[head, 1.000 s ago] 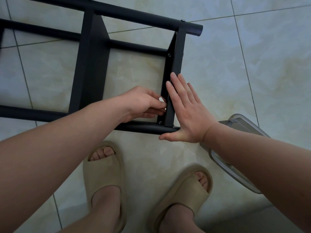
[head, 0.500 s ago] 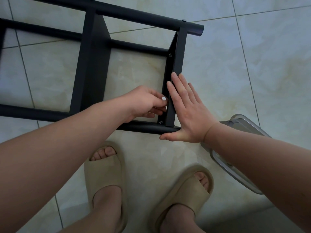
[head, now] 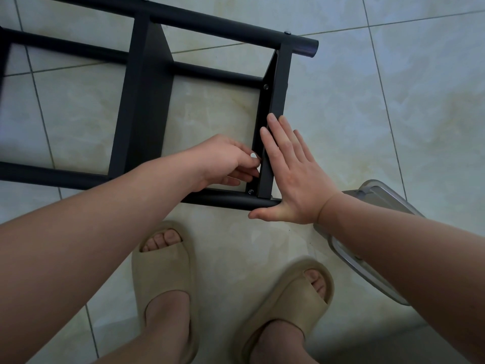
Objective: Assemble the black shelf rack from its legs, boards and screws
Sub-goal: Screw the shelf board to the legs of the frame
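The black shelf rack lies on its side on the tiled floor, with a middle board (head: 147,101) and an end board (head: 277,95) fixed between the far leg (head: 236,27) and the near leg (head: 223,199). My left hand (head: 223,161) reaches inside the frame. Its curled thumb and fingertips pinch something small against the end board's inner face; what it is stays hidden. A screw head (head: 251,191) shows just below those fingers. My right hand (head: 294,179) lies flat with straight fingers against the end board's outer face, thumb by the near leg's end.
A grey plastic container (head: 380,200) lies on the floor behind my right forearm. My feet in beige slippers (head: 162,271) stand just in front of the near leg. More screw heads (head: 265,86) show on the end board's upper part.
My left thumb and fingertips have shifted slightly up along the end board's inner face. My right hand and the rack have stayed in place.
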The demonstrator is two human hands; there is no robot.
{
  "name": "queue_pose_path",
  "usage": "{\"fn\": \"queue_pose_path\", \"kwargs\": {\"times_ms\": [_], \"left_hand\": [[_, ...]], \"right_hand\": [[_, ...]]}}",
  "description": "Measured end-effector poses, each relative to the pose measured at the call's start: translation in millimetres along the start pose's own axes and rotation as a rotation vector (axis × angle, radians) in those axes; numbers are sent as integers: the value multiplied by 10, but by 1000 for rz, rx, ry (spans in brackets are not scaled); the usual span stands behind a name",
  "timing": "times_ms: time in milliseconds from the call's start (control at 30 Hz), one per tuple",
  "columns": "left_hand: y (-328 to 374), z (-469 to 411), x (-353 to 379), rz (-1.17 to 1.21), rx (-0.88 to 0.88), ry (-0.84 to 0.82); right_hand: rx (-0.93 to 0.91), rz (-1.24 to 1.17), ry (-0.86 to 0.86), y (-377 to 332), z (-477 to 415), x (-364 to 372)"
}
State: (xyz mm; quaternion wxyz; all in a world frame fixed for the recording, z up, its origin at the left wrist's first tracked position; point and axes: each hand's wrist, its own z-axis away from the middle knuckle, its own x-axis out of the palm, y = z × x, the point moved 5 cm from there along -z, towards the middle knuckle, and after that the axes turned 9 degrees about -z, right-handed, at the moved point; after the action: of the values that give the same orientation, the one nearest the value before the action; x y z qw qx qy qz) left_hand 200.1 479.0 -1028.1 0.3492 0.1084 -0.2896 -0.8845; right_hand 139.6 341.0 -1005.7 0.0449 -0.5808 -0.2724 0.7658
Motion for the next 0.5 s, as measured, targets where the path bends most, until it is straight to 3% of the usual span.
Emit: {"fn": "queue_pose_path", "kwargs": {"times_ms": [500], "left_hand": [[-22,25,-5,-13,-32,-63]], "right_hand": [[8,10,-12,-25,-4,-28]]}}
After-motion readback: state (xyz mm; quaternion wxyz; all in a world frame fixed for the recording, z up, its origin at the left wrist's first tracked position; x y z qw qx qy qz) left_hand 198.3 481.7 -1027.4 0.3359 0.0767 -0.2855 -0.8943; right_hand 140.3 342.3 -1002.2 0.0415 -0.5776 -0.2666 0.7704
